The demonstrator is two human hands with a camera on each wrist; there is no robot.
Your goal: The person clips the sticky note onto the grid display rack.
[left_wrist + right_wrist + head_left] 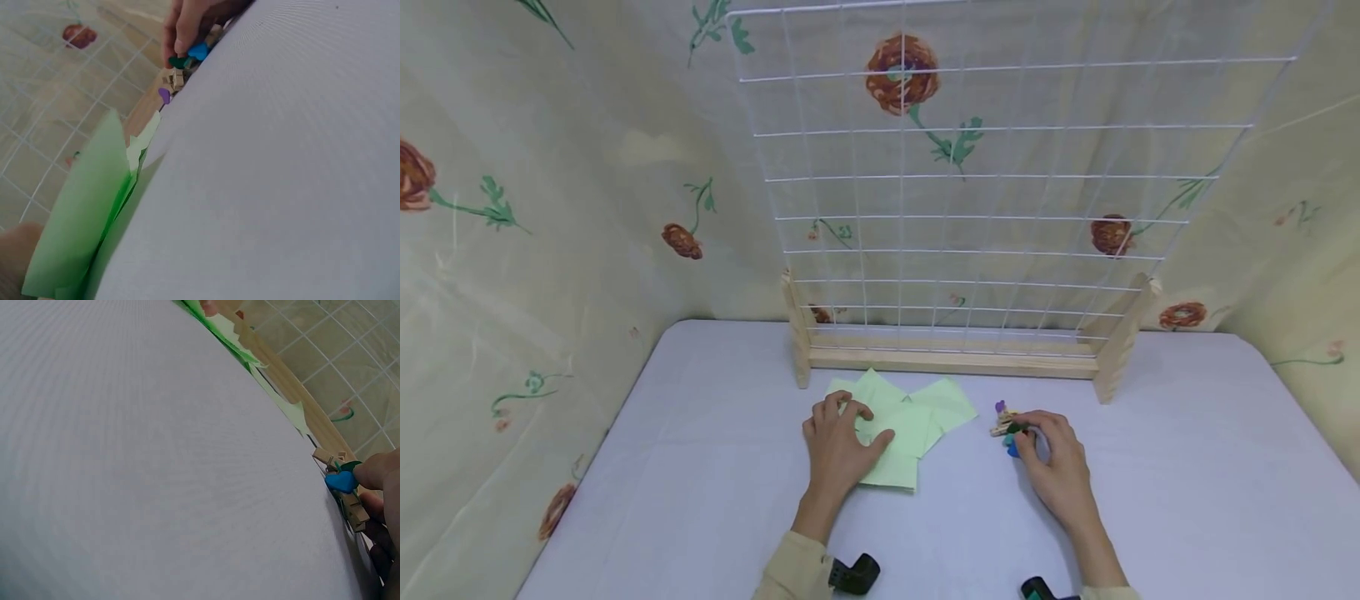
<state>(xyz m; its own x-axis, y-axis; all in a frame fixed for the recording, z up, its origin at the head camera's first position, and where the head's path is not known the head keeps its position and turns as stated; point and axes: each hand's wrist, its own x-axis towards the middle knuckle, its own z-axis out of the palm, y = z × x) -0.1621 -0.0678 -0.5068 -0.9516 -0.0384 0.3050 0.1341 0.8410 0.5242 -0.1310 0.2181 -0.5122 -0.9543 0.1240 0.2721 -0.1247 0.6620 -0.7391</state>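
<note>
Light green paper squares (904, 427) lie overlapped on the white table, and my left hand (838, 442) is bent over their left side. In the left wrist view, one green paper (84, 212) stands tilted up from the table, held by the left hand, whose fingers are mostly behind it. To the right, my right hand (1058, 468) pinches a small wooden clothespin with a dark green heart (352, 467) between thumb and fingers. It is in a little pile of clothespins, among them one with a blue heart (341, 482) and one with a purple heart (164, 95).
A white wire grid (901, 218) stands in a wooden base (951, 363) at the table's back, behind the papers and clothespins. Flower-printed cloth (610, 167) hangs around the table (700, 467). Black straps with devices (855, 575) sit on the wrists.
</note>
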